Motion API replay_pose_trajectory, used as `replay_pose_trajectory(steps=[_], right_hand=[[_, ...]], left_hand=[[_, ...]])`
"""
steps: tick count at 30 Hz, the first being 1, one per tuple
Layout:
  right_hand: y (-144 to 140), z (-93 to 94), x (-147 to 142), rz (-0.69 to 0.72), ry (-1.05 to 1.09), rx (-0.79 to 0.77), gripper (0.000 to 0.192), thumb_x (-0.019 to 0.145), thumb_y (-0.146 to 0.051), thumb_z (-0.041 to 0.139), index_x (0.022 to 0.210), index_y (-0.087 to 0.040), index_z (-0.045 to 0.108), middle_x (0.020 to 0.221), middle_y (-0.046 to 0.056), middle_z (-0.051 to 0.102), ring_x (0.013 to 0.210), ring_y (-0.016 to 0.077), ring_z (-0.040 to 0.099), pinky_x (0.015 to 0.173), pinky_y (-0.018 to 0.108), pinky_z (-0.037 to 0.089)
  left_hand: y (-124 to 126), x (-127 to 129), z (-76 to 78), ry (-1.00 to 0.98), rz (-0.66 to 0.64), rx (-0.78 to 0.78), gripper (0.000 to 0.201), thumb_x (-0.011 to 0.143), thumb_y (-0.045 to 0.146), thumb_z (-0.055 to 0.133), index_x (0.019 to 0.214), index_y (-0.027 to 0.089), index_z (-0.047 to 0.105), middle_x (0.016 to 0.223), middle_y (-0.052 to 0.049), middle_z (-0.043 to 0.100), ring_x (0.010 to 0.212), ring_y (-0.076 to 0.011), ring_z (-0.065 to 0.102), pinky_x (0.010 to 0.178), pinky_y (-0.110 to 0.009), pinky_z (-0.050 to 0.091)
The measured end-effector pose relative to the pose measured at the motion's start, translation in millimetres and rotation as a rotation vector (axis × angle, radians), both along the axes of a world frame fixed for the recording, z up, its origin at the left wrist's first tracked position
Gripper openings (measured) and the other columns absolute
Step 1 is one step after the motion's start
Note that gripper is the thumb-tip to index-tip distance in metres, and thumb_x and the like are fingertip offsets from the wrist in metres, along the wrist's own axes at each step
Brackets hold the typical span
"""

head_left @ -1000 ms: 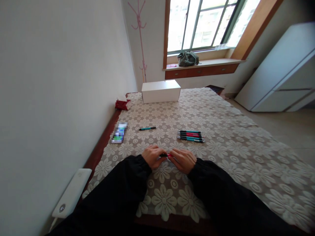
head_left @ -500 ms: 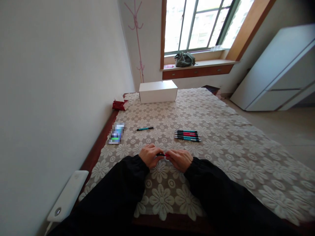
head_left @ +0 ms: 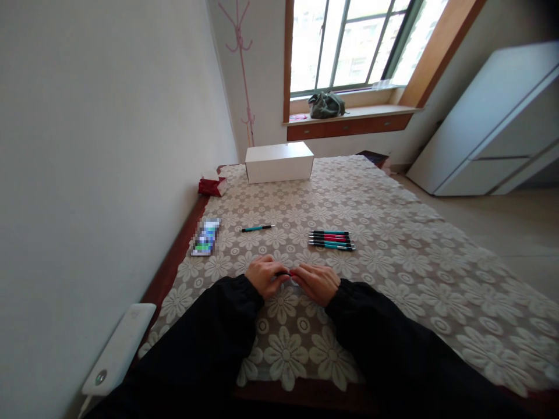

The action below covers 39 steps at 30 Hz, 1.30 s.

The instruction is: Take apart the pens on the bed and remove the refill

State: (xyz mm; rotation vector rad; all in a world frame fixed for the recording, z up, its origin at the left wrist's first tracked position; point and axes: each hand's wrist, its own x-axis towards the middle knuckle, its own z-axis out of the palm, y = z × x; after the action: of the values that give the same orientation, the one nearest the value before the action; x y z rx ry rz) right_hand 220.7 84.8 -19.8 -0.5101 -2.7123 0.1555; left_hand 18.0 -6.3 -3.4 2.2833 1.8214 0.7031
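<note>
Left hand (head_left: 262,275) and right hand (head_left: 318,283) meet fingertip to fingertip low over the lace tablecloth (head_left: 393,262), both curled closed on one small red-and-black pen (head_left: 288,273); only a short stretch of it shows between the fingers. Each hand pinches an end, a grip that suits twisting or pulling the barrel, though which one cannot be told. Taking this pen as landmark: just beyond it and slightly right lies a tidy row of pens (head_left: 331,240), teal and red barrels with black ends, parallel and touching, apparently sorted as one batch. Beyond it and slightly left lies a single teal pen (head_left: 257,228), well apart from the row, as if set aside. Further left, near the cloth edge, sits a flat pixelated item (head_left: 206,236); nothing on it is legible. Far beyond the pen stands a plain white box (head_left: 279,162), with a red packet (head_left: 212,186) to its left by the wall. Near left, off the cloth, a white device (head_left: 120,349) rests by the wall. No brand, label or writing can be read anywhere.
</note>
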Motion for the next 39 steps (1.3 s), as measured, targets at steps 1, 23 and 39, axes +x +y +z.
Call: replay_pose_trajectory(steps=[1, 23, 39], right_hand=[[0.1, 0.4, -0.6, 0.007, 0.011, 0.02, 0.027, 0.104, -0.034, 0.04, 0.102, -0.023, 0.065, 0.084, 0.002, 0.067, 0.072, 0.0146, 0.062, 0.066, 0.027, 0.037], [2.7, 0.6, -3.1, 0.036, 0.057, 0.052, 0.027, 0.104, -0.03, 0.04, 0.097, -0.022, 0.064, 0.082, 0.003, 0.066, 0.078, 0.0164, 0.06, 0.072, 0.029, 0.039], [37.4, -4.6, 15.3, -0.04, 0.038, 0.014, 0.018, 0.097, -0.02, 0.05, 0.098, -0.023, 0.067, 0.099, 0.007, 0.067, 0.093, 0.0211, 0.058, 0.079, 0.033, 0.042]], left_hand=[[0.1, 0.0, 0.7, 0.023, -0.001, 0.001, 0.025, 0.095, 0.04, 0.055, 0.087, 0.023, 0.072, 0.086, -0.003, 0.075, 0.086, -0.0197, 0.063, 0.083, -0.036, 0.047], [1.6, -1.2, 1.6, 0.02, -0.018, -0.024, 0.035, 0.099, 0.039, 0.045, 0.082, 0.022, 0.071, 0.085, -0.004, 0.075, 0.082, -0.0189, 0.063, 0.08, -0.034, 0.049], [4.7, -9.8, 0.2, -0.015, 0.159, -0.027, 0.022, 0.096, 0.025, 0.048, 0.096, 0.023, 0.07, 0.102, -0.005, 0.074, 0.098, -0.0213, 0.062, 0.088, -0.038, 0.047]])
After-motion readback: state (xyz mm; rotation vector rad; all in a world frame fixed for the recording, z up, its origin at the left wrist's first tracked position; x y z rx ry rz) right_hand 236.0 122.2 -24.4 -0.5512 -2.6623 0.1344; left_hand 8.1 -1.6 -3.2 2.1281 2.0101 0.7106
